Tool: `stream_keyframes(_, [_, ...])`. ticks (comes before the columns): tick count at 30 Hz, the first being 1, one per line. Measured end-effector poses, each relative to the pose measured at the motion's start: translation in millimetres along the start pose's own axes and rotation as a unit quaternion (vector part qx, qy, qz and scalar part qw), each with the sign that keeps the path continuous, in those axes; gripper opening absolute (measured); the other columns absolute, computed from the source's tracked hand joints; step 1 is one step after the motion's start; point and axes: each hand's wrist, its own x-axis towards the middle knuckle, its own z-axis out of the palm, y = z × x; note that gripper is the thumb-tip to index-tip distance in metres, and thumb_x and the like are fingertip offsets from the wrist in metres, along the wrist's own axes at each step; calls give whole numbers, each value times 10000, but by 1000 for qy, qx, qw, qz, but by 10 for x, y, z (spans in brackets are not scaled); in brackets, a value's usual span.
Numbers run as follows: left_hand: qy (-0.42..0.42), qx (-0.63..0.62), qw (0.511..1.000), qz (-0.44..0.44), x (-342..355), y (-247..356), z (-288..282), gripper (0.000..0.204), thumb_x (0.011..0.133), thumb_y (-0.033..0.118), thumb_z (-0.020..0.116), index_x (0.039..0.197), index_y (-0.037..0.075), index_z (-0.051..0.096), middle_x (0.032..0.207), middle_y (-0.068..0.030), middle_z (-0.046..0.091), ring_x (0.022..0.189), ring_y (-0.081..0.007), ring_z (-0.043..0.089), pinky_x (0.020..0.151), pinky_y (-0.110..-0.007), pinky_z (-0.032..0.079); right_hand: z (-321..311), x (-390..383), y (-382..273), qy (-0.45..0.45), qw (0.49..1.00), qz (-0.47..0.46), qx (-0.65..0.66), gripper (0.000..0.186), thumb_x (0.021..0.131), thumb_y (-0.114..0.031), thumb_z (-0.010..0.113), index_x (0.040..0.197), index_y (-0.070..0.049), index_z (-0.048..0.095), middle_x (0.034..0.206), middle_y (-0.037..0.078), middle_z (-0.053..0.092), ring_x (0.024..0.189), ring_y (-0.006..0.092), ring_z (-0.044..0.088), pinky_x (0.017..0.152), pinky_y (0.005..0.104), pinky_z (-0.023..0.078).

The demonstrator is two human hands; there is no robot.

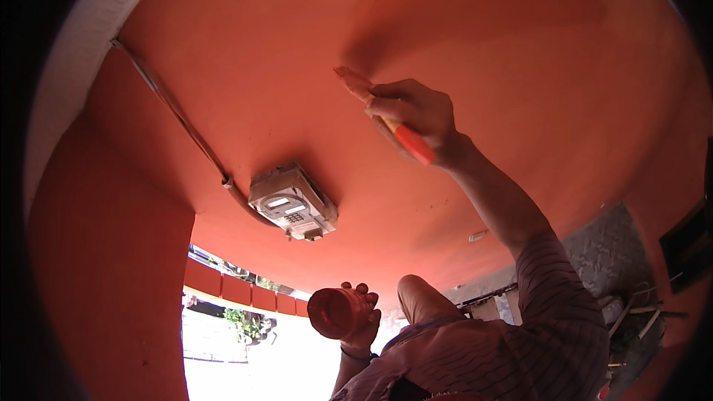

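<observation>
My right hand (417,115) is raised to the orange wall (475,74), its fingers closed round the handle of a paintbrush (412,141). The handle is orange-red at the end, and the paint-covered bristles point up and left, at or close to the wall. Above the brush a darker, wet-looking band of paint (505,0) spreads over the wall. Lower down, my left hand (363,327) grips a small round paint pot (332,313), tilted so that its open mouth shows. Reddish paint coats its inside.
A grey electricity meter with a keypad (293,202) juts from the wall, left of my right arm. From it a conduit pipe (174,108) runs up to the white ceiling edge (70,52). A small fitting (477,237) sits low on the wall. Wooden sticks (648,322) lie at lower right.
</observation>
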Motion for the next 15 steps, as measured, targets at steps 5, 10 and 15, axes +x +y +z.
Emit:
stream_keyframes(5, [5, 12, 1000, 4, -41, 2, -45, 542, 997, 445, 669, 1430, 147, 536, 1399, -157, 533, 1304, -341, 508, 898, -481, 570, -505, 223, 677, 236, 938, 214, 134, 160, 904, 37, 780, 1044, -15, 723, 1018, 56, 760, 911, 111, 721, 759, 295, 618])
stream_keyframes(10, [33, 4, 999, 29, -29, 12, -96, 626, 955, 465, 694, 1429, 99, 510, 1334, -179, 521, 1174, -329, 515, 869, -481, 536, -632, 453, 515, 295, 929, 137, 175, 154, 909, 17, 783, 1041, -2, 704, 964, 97, 772, 881, 148, 746, 794, 290, 621])
stream_keyframes(15, [20, 23, 999, -20, 112, -10, -36, 497, 1015, 437, 631, 1420, 160, 549, 1398, -148, 543, 1288, -323, 521, 897, -482, 562, -269, 479, 456, 126, 907, 285, 282, 157, 888, -48, 804, 1022, -9, 731, 950, 53, 757, 851, 115, 711, 748, 288, 590])
